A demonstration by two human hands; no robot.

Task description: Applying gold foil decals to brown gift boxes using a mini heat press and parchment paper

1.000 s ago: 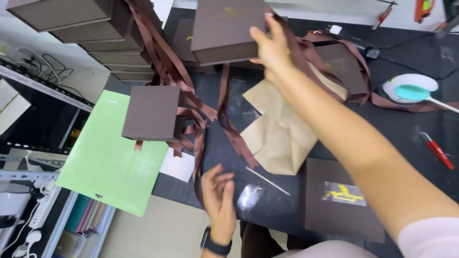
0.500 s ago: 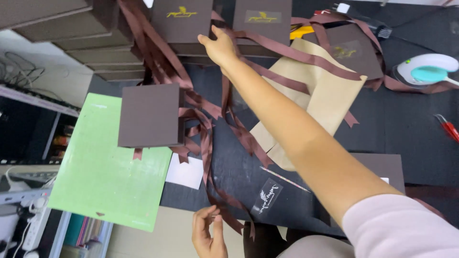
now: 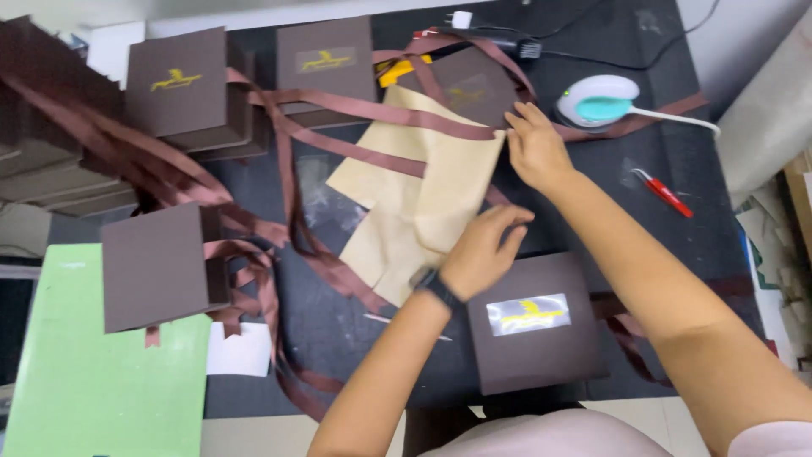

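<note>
Both hands meet on a tan paper sheet (image 3: 423, 195) spread across a dark table (image 3: 677, 51) crowded with brown boxes and ribbon. The right hand (image 3: 534, 151) presses flat on the sheet's upper right corner, fingers together and spread over the edge, gripping nothing that can be seen. The left hand (image 3: 484, 252), a dark watch (image 3: 436, 288) on its wrist, curls at the sheet's lower right edge, thumb and fingers closing toward the paper; whether they pinch it cannot be told. The sheet runs long from upper right to lower left, so most of it lies to the left of both hands, and the left hand is nearer its middle. Two bands of brown ribbon (image 3: 355, 110) cross over its upper part. A brown box (image 3: 533, 334) with a gold emblem sits just below the left hand, close to the person. A white and teal tool (image 3: 600, 101) rests just right of the right hand, a red-handled tool (image 3: 668, 193) farther right, a green mat (image 3: 93, 381) at far left.
</note>
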